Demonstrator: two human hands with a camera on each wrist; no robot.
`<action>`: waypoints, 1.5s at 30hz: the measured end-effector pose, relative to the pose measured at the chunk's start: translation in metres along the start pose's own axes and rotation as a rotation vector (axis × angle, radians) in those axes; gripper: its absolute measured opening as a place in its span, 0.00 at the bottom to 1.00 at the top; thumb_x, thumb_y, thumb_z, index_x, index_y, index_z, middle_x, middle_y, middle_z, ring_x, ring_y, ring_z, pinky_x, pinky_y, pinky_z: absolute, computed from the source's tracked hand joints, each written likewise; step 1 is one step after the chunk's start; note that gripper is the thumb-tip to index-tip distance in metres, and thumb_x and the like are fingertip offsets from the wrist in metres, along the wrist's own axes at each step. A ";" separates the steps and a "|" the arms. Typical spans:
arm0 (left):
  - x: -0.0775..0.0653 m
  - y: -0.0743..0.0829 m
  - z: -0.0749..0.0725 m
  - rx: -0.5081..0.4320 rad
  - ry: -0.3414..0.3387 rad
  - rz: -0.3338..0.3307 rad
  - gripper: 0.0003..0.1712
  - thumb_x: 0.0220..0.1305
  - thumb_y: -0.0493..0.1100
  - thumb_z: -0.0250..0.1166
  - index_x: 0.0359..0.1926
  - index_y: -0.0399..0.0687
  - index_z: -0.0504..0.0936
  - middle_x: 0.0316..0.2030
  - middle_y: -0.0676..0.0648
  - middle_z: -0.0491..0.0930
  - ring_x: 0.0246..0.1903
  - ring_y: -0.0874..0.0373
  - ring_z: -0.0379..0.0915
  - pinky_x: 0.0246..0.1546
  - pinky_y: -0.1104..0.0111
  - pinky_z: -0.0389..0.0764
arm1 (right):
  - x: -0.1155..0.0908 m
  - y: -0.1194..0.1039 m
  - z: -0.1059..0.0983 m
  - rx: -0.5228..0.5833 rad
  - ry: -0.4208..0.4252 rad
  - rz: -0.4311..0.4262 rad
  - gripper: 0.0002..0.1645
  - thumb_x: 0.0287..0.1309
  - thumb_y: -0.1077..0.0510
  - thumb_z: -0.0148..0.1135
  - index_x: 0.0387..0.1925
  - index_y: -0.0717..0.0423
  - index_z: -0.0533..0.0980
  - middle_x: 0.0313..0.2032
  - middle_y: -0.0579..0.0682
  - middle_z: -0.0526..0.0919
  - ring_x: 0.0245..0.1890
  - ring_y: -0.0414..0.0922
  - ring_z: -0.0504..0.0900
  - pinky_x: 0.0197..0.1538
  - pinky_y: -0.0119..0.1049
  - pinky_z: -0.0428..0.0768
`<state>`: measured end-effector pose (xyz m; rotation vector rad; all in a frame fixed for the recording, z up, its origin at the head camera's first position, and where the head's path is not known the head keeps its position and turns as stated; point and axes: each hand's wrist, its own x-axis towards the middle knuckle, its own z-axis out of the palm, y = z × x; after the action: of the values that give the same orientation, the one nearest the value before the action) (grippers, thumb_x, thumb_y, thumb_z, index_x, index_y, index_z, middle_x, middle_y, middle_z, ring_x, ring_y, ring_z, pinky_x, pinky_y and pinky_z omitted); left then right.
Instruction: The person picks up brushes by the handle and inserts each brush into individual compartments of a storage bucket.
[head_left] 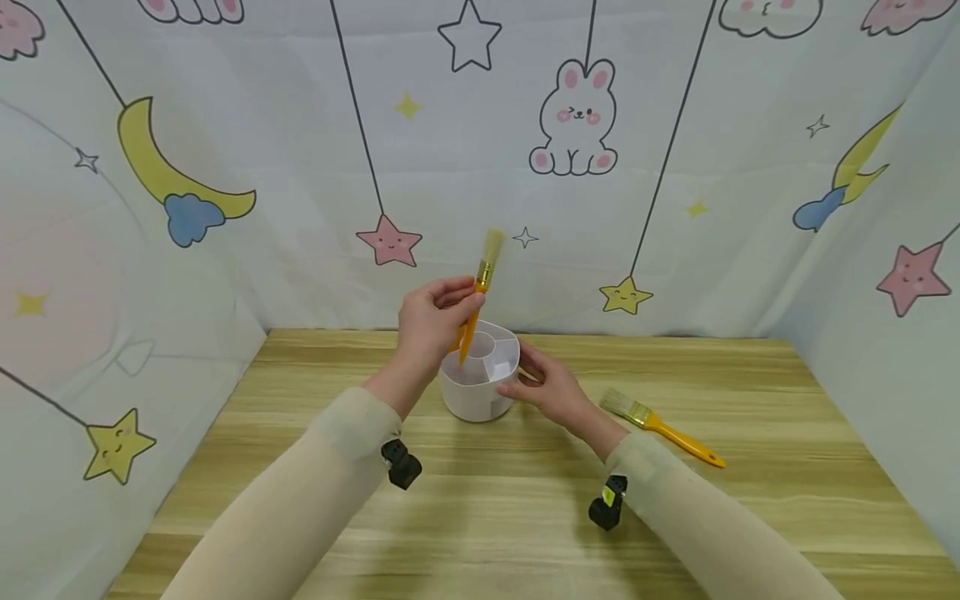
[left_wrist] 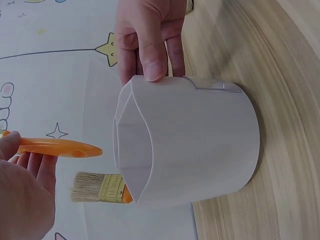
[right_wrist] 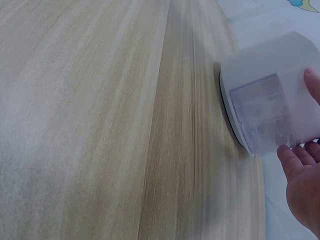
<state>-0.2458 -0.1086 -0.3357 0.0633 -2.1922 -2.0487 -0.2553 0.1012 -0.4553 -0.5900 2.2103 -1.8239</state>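
My left hand (head_left: 431, 325) pinches a paintbrush (head_left: 491, 250) by its orange handle, bristles up. The handle's tip hangs over a white round desk organizer (head_left: 468, 400) with inner compartments. In the left wrist view that orange handle (left_wrist: 60, 147) points at the organizer's mouth, its tip just short of the rim. A second paintbrush (left_wrist: 102, 187) stands in the organizer with its bristles out, mostly hidden behind my left hand in the head view. My right hand (head_left: 551, 387) grips the organizer's right side, thumb in front and fingers behind. A clear panel (right_wrist: 262, 112) shows on its wall.
Another, wider paintbrush (head_left: 663, 427) with an orange handle lies on the wooden table (head_left: 480, 517), right of the organizer and near my right wrist. A white curtain (head_left: 300, 167) with cartoon prints hangs behind the table and along both sides.
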 end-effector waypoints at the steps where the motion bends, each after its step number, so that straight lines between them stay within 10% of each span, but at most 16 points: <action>1: 0.002 -0.001 0.001 -0.013 0.008 -0.003 0.18 0.70 0.41 0.75 0.59 0.44 0.88 0.52 0.45 0.90 0.52 0.52 0.88 0.58 0.61 0.87 | 0.000 0.000 0.000 -0.001 0.002 0.003 0.51 0.68 0.64 0.73 0.84 0.60 0.56 0.80 0.62 0.63 0.80 0.58 0.63 0.77 0.51 0.70; 14: 0.018 -0.013 0.013 -0.201 0.064 -0.003 0.18 0.70 0.36 0.73 0.60 0.39 0.87 0.53 0.40 0.89 0.51 0.52 0.87 0.57 0.63 0.88 | 0.002 0.001 0.001 0.005 0.012 0.025 0.52 0.67 0.63 0.74 0.84 0.58 0.57 0.80 0.60 0.64 0.80 0.55 0.64 0.76 0.47 0.71; 28: 0.020 -0.035 0.012 -0.199 0.062 -0.033 0.18 0.71 0.36 0.73 0.60 0.40 0.87 0.53 0.41 0.88 0.51 0.53 0.86 0.54 0.64 0.89 | 0.001 -0.001 0.002 -0.006 0.009 0.029 0.52 0.68 0.62 0.74 0.84 0.57 0.56 0.81 0.59 0.63 0.80 0.55 0.63 0.77 0.48 0.71; 45: 0.015 -0.038 0.004 0.044 0.009 -0.024 0.16 0.69 0.36 0.75 0.56 0.40 0.88 0.50 0.40 0.90 0.51 0.48 0.88 0.49 0.63 0.91 | 0.002 0.001 0.001 -0.003 0.001 0.032 0.52 0.68 0.61 0.74 0.84 0.55 0.56 0.81 0.58 0.62 0.80 0.55 0.62 0.77 0.50 0.70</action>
<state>-0.2637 -0.1089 -0.3727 0.1042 -2.2422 -2.0077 -0.2571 0.0998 -0.4562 -0.5505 2.2106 -1.8060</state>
